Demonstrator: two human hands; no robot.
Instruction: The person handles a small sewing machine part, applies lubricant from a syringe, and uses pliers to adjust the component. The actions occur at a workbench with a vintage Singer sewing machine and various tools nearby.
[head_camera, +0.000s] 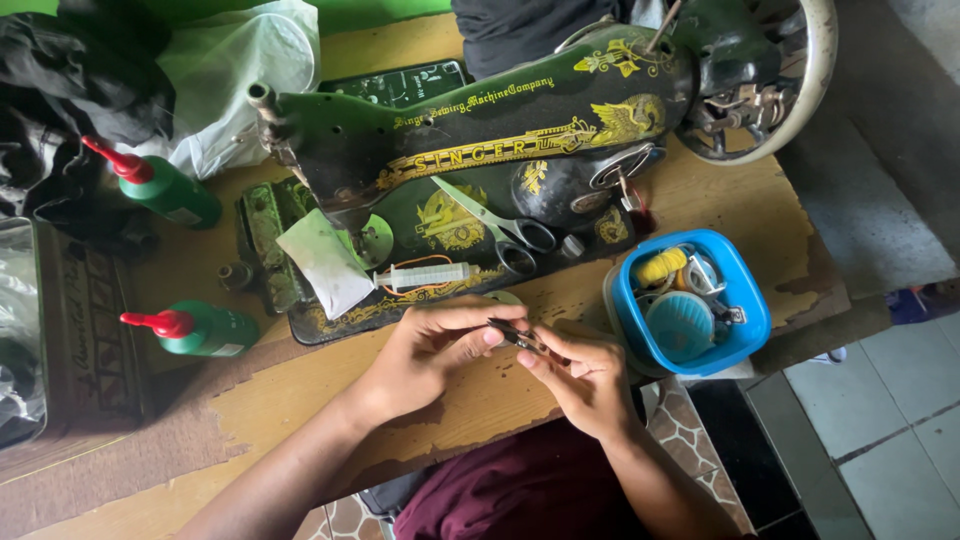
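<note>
My left hand (425, 355) and my right hand (585, 380) meet over the front edge of a worn wooden table (300, 390). Together they pinch a small dark metal part (520, 337) between their fingertips. Just behind them stands an old dark green sewing machine (480, 130) with gold decoration. On its bed lie scissors (500, 230), a syringe (425, 276) and a folded pale cloth (325, 262).
A blue plastic box (690, 305) with thread spools and small parts sits at the right. Two green bottles with red nozzles (160, 185) (200, 328) lie at the left, beside a dark metal tin (85, 330). Dark cloth and a pale bag (230, 70) fill the far left corner.
</note>
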